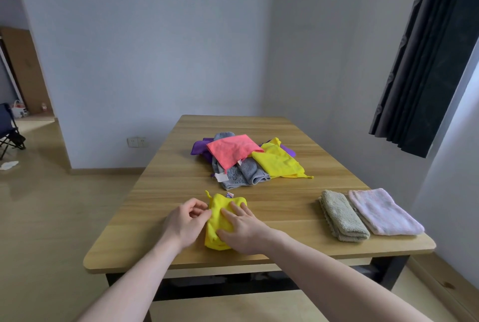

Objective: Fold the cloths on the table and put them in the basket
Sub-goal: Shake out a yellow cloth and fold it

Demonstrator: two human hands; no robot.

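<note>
a folded yellow cloth lies near the front edge of the wooden table, a small tag showing at its far end. the right hand lies flat on it with fingers straight and spread, pressing it down; the left hand sits at the cloth's left edge with fingers curled, thumb and fingertips pinching the fabric there. farther back, mid-table, is a loose pile of cloths: a coral-pink cloth on top, a second yellow one to its right, grey ribbed cloth below, purple cloth beneath at the back. bare wood separates the pile from the hands. at the front right corner, two folded cloths lie side by side and touching: an olive-green terry one and a pale pink one, the pink close to the table's right edge. the table has rounded corners and a dark frame. a dark curtain hangs at right; a wall socket sits low on the wall at left, a folding chair beyond.
</note>
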